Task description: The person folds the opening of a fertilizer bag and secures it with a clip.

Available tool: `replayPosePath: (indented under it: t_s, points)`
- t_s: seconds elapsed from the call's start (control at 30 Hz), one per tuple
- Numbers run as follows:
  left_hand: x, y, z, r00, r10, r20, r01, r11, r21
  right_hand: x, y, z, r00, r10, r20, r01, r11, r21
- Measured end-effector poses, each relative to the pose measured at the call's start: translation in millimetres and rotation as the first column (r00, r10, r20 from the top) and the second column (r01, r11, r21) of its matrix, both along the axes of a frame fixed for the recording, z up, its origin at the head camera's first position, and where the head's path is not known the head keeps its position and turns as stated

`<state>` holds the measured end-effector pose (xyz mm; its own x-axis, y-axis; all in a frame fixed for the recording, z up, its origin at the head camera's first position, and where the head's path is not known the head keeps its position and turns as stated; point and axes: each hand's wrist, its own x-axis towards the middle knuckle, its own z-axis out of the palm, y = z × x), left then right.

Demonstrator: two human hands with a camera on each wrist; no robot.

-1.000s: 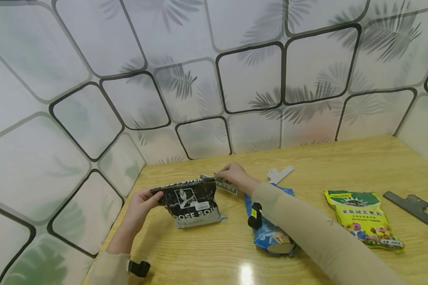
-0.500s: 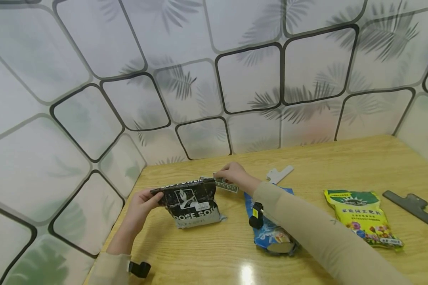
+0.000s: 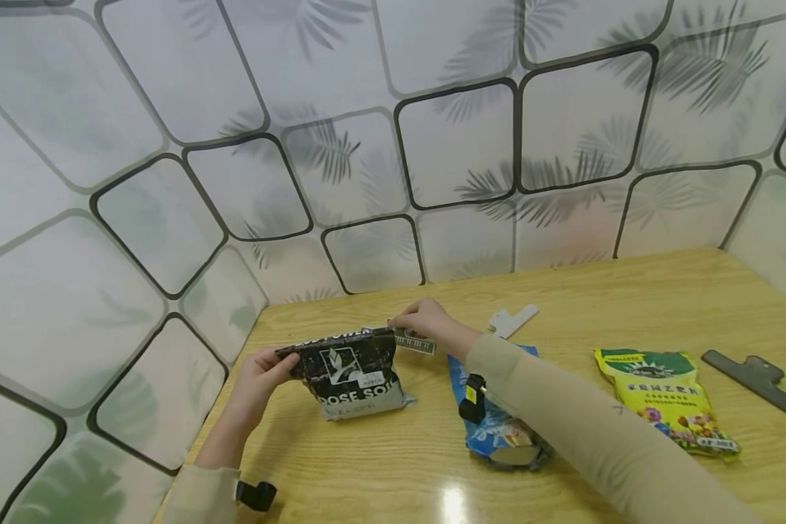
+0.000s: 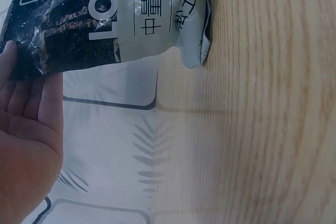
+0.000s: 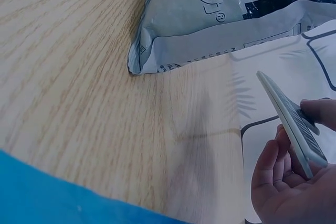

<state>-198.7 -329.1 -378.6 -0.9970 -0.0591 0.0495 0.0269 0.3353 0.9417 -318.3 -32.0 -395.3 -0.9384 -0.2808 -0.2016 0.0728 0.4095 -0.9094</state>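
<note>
My left hand [image 3: 257, 380] pinches the upper left corner of a black and white soil bag [image 3: 350, 372], thumb in front and fingers behind. The bag stands upright on the table, its top edge folded over. My right hand [image 3: 427, 320] holds a grey bag clip [image 3: 416, 342] near the bag's upper right corner. In the right wrist view the clip [image 5: 295, 124] is seen edge-on, pinched between thumb and fingers. The clip's left end is partly hidden behind the bag top in the head view.
A blue bag [image 3: 498, 429] lies under my right forearm, with a white clip [image 3: 514, 321] behind it. Farther right lie a yellow and green fertilizer bag [image 3: 668, 404] and a dark grey clip [image 3: 755, 382]. Patterned walls border the wooden table [image 3: 380, 473].
The bag clip has turned a little flatter and shifted slightly left, closer behind the soil bag's top edge. My left hand and the soil bag stay in place.
</note>
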Motion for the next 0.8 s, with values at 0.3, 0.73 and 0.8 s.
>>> replayPosePath:
  t_s: [0.3, 0.73, 0.8]
  points:
    - [0.7, -0.1, -0.4, 1.000, 0.010, 0.006, -0.010, 1.000, -0.003, 6.0, 3.4, 5.9, 1.000, 0.015, 0.001, -0.015, 0.999, -0.035]
    - [-0.4, -0.3, -0.9, 1.000, 0.011, 0.006, -0.011, 1.000, -0.001, 7.4, 9.8, 14.2, 0.999, 0.044, -0.018, -0.044, 0.999, -0.023]
    - [-0.8, -0.3, -1.2, 1.000, 0.007, 0.003, -0.007, 1.000, 0.001, 7.2, 10.7, 14.5, 0.999, 0.049, -0.020, -0.049, 0.998, -0.025]
